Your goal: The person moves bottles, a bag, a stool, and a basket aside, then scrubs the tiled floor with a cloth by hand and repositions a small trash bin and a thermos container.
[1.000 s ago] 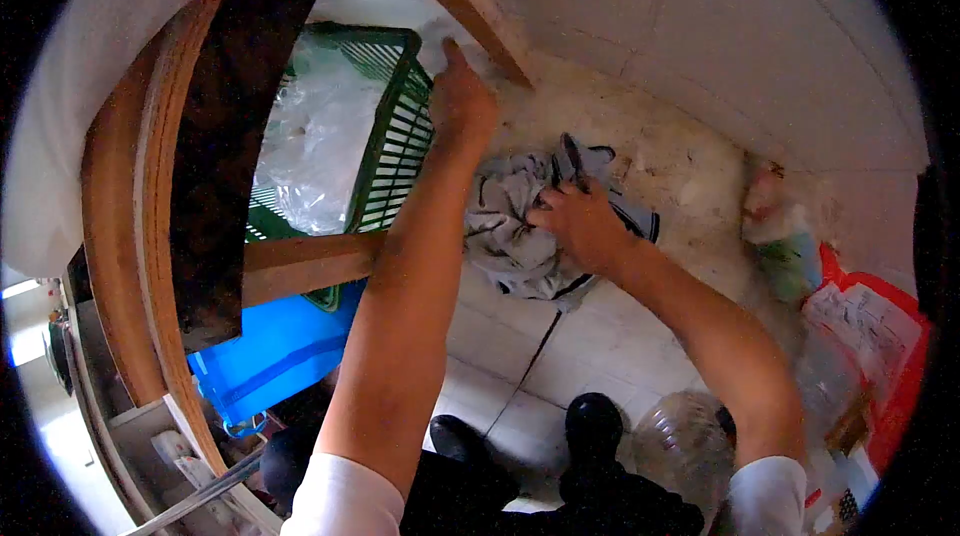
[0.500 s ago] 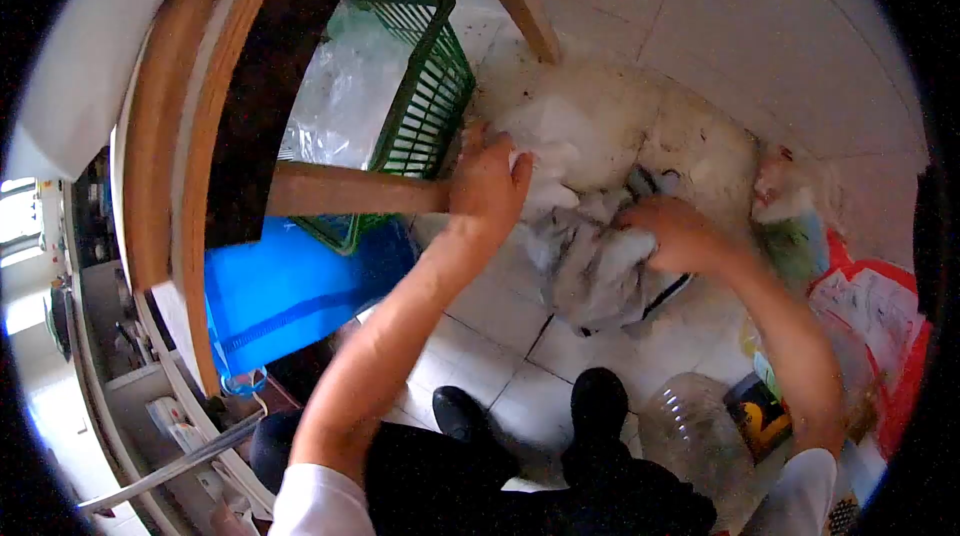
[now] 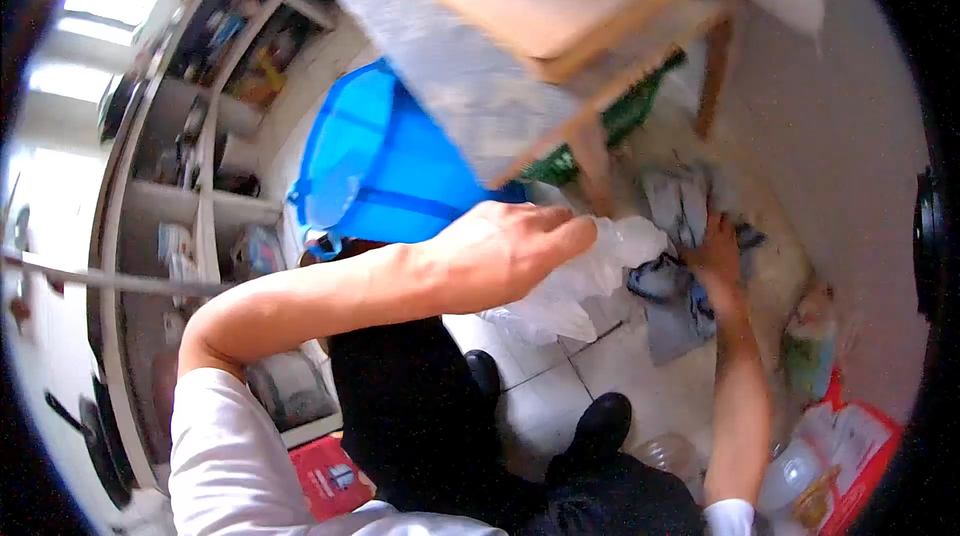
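Fingers (image 3: 572,238) nearly closed, our left hand (image 3: 495,251) grips a plastic bag (image 3: 560,308); at three o'clock, our right hand (image 3: 718,264) spreads, apparently steadying the cloth (image 3: 680,204).

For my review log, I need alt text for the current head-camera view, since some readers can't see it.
A person's left hand holds a translucent plastic bag while their right hand touches crumpled grey cloth on a tiled floor. A bright blue bin and a wooden-legged table stand nearby.
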Motion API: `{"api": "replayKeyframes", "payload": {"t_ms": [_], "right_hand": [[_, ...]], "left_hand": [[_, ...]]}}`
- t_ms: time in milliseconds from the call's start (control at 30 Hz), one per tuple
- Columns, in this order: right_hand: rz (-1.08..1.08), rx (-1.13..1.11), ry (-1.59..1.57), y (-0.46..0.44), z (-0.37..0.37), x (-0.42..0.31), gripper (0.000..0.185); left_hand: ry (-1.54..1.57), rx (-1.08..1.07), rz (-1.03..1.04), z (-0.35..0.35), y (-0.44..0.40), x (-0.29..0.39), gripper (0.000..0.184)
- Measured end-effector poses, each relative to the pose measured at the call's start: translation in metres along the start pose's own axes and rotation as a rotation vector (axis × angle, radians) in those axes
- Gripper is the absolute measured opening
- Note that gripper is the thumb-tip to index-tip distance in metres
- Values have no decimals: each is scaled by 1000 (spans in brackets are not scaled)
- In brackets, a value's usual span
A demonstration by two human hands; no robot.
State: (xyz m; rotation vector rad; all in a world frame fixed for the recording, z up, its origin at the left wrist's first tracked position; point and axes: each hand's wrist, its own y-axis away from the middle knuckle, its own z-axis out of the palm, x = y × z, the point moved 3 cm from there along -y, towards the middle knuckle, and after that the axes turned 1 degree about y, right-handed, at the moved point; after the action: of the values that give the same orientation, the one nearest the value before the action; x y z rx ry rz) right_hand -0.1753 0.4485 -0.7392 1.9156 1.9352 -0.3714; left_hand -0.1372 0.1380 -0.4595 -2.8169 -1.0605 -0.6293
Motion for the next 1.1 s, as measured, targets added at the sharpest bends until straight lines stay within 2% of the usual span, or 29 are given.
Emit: {"api": "replayKeyframes", "payload": {"t_ms": [33,100,167,233,300,333,367,433,467,500,533,600,667,700,800,867,900,933,1000,1067,1100], "right_hand": [[3,38,132,2,11,-4,97],[-106,14,88,-4,19,6,96],[40,-112,29,-1,1,-11,92],[31,-159,80,-3,8,1,92],[4,-78,143,-6,27,19,93],[-2,-39,172,-4,35,22,94],[23,-72,175,-5,34,18,94],[79,-133,178,-10,28,11,95],[43,-89,189,-9,31,11,94],[11,-48,196,-7,39,20,93],[-20,-4,211,-9,40,23,92],[160,-131,213,-10,38,28,87],[167,-146,211,-6,36,31,86],[159,-144,206,-7,37,32,85],[169,-147,203,-4,37,36,83],[183,-156,196,4,34,39,82],[193,-161,199,11,34,42,81],[197,-164,198,17,35,45,81],[201,-178,198,26,35,50,79],[218,-192,176,37,35,56,78],[216,-188,161,42,34,57,77]], "left_hand": [[-16,80,-61,-17,22,-2,22],[-27,255,-185,-50,60,-13,22],[-111,595,-213,-76,108,-30,24],[-259,975,-471,-101,152,-49,14],[-455,1219,-601,-137,197,-88,7],[-289,1363,-635,-145,216,-116,8],[-293,1441,-712,-153,230,-145,8],[36,1554,-897,-158,240,-206,10],[126,1576,-958,-155,245,-246,13],[60,1587,-973,-148,246,-285,13],[214,1620,-1009,-143,236,-305,15],[468,1670,-1152,-134,229,-360,23],[639,1659,-1134,-118,245,-459,30],[722,1649,-1123,-122,233,-466,35],[1170,1864,-1087,-141,192,-480,43],[1225,1742,-559,-178,163,-527,53],[1253,1587,-671,-198,145,-535,65],[1276,1478,-702,-214,110,-479,72],[1478,852,-310,-196,91,-516,70],[1265,1052,-410,-159,80,-491,61],[1238,1167,-553,-139,88,-500,61]]}}
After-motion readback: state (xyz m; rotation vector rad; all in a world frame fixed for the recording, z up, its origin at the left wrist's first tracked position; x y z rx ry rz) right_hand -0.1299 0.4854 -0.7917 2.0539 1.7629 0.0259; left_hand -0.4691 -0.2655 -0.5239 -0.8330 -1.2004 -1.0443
